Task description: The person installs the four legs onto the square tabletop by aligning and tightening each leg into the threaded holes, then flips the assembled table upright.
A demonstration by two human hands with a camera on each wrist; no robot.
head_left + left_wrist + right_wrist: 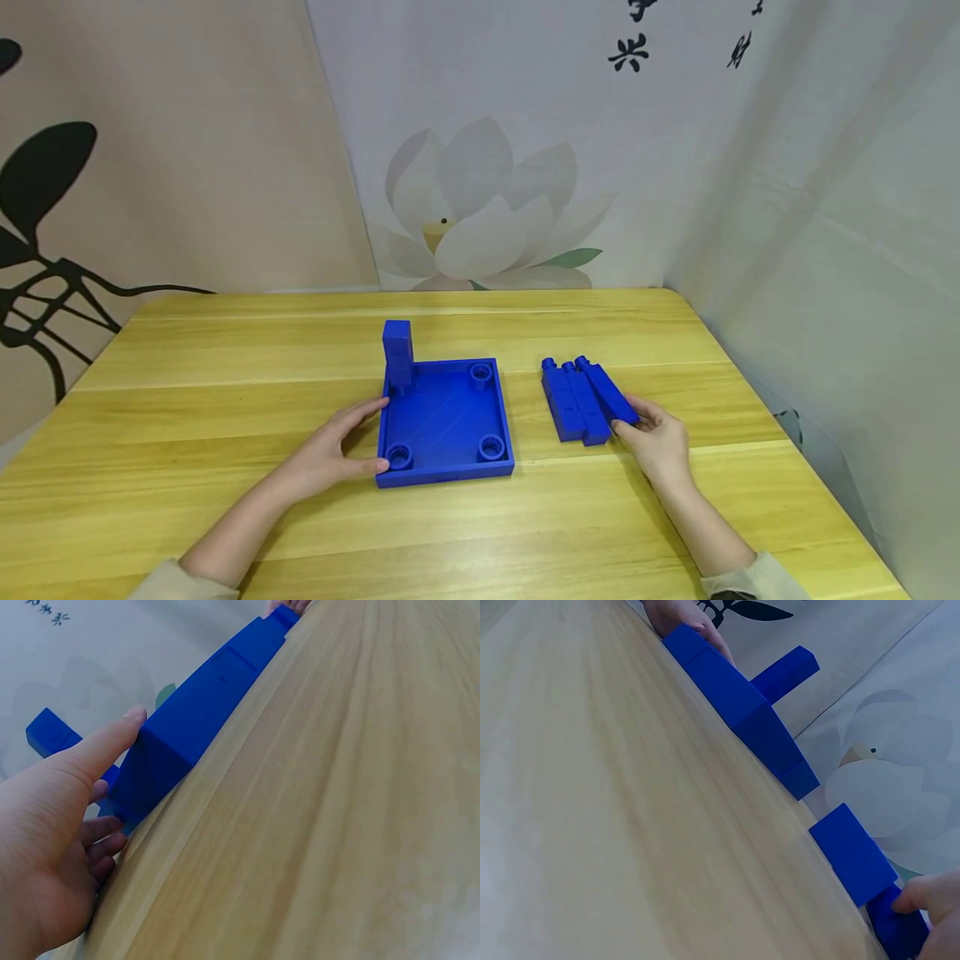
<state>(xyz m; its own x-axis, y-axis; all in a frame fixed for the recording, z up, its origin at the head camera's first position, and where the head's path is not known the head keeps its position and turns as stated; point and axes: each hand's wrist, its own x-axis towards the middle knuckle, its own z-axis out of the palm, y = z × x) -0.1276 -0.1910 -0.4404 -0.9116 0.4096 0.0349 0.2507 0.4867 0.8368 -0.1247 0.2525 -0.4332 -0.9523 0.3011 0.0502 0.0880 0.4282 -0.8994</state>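
A blue square tray (446, 477) lies on the table, with round sockets (491, 450) in its corners. In the far left corner a blue square post (398, 350) stands upright. My left hand (326, 458) holds the tray by its left side, thumb at the front corner and a fingertip on the left wall. To the right lie three blue posts with round pegs at their far ends. My right hand (660, 442) pinches the near end of the rightmost post (609, 396), which slants away from the middle post (587, 408). The left post (564, 410) touches the middle one.
The wooden table (247, 358) carries all the pieces. Behind it hangs a pale curtain (480, 83) with a flower print, and another curtain (847, 208) borders the right side. A gap of bare wood separates tray and loose posts.
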